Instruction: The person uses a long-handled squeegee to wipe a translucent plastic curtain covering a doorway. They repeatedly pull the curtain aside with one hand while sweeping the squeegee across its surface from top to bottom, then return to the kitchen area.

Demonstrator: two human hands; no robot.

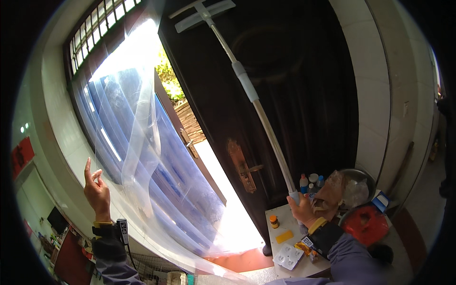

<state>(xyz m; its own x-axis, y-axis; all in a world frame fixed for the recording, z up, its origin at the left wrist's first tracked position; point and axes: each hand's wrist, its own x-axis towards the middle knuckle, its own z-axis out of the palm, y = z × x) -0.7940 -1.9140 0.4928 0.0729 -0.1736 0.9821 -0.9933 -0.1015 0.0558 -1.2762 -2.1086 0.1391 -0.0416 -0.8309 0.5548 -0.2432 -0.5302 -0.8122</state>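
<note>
My right hand (302, 210) grips the lower end of a long metal telescopic pole (269, 131), just above a cluttered small table. The pole slants up to the left in front of a dark door and ends in a wide squeegee head (205, 16) near the top of the view. On the left, my left hand (97, 194) is raised with its index finger pointing up and holds nothing. Beside it hangs a clear plastic strip curtain (142, 153) across the doorway, over a bluish door panel.
The dark door (302, 107) has a rusty handle plate (242, 165). The white table (322, 265) bears bottles, a yellow-capped jar (274, 221), a clear plastic blister tray (288, 256), a red plastic bag (367, 226) and a metal basin (367, 178). A wire cage (153, 263) stands low at left.
</note>
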